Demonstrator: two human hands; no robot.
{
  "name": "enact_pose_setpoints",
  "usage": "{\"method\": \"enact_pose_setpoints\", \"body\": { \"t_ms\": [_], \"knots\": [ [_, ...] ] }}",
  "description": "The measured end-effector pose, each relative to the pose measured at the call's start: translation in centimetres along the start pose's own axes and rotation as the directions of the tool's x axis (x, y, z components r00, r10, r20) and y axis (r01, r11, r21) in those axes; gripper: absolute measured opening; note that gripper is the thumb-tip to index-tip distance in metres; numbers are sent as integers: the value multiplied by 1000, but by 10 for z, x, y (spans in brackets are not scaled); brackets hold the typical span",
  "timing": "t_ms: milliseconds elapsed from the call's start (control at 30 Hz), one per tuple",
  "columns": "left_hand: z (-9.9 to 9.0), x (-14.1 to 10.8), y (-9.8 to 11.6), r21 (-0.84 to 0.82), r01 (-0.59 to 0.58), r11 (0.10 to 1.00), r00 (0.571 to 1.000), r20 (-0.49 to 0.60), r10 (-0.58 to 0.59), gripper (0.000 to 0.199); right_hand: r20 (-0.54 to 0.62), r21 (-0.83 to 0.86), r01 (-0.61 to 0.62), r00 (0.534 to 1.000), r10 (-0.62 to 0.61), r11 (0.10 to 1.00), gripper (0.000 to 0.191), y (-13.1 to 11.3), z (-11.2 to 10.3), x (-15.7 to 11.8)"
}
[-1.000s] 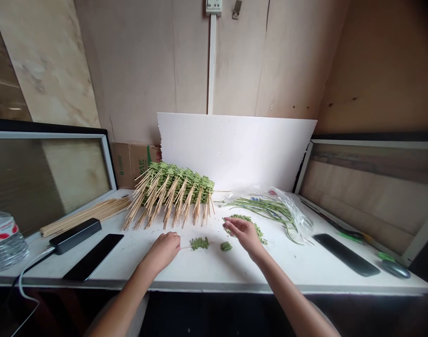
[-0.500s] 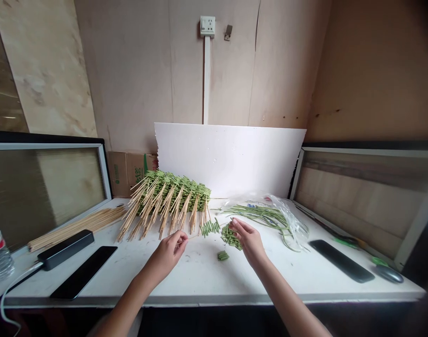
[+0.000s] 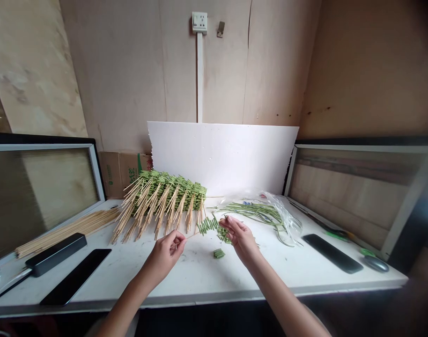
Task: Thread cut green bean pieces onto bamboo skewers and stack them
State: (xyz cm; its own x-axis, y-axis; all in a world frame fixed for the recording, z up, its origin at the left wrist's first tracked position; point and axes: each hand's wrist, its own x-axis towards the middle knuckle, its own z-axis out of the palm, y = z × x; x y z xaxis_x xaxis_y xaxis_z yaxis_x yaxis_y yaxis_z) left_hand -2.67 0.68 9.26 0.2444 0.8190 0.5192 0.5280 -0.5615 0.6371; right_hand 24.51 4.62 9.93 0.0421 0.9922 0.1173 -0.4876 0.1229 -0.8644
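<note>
head view: two hands [image 3: 167,250], one green-laden skewer [image 3: 207,226]

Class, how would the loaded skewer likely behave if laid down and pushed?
The skewer is probably fairly stiff, since its bare part looks straight. It's probably light: thin, and pinched in the left hand. It may resist rolling, because the green pieces stick out crosswise.

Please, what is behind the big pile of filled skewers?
Behind the pile are a cardboard box, on the left, and a white board. The pile covers the box's lower right part and the board's lower left; the table directly behind the pile cannot be seen.
</note>
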Motion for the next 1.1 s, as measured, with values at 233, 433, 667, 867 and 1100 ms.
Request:
{"method": "enact_pose_setpoints", "body": {
  "t_ms": [233,433,667,867,1100],
  "knots": [
    [0,-2,1,-4,10,1000,1000,-2,-10,22,-2,-24,41,999,-41,999,44,-2,2,-2],
    [2,-2,-2,-4,8,1000,1000,3,-8,22,-8,-80,60,998,-61,995,45,1,-1,-2],
    [1,-3,1,20,4,1000,1000,13,-4,22,-46,-124,101,993,-107,987,39,3,-4,-1],
    [1,-4,3,26,-8,1000,1000,10,7,24,-82,-137,141,985,-153,981,39,6,-2,-1],
    [6,-5,2,75,-38,996,998,-46,41,23,-129,-135,168,974,-186,977,37,11,5,-6]
  ]
}}
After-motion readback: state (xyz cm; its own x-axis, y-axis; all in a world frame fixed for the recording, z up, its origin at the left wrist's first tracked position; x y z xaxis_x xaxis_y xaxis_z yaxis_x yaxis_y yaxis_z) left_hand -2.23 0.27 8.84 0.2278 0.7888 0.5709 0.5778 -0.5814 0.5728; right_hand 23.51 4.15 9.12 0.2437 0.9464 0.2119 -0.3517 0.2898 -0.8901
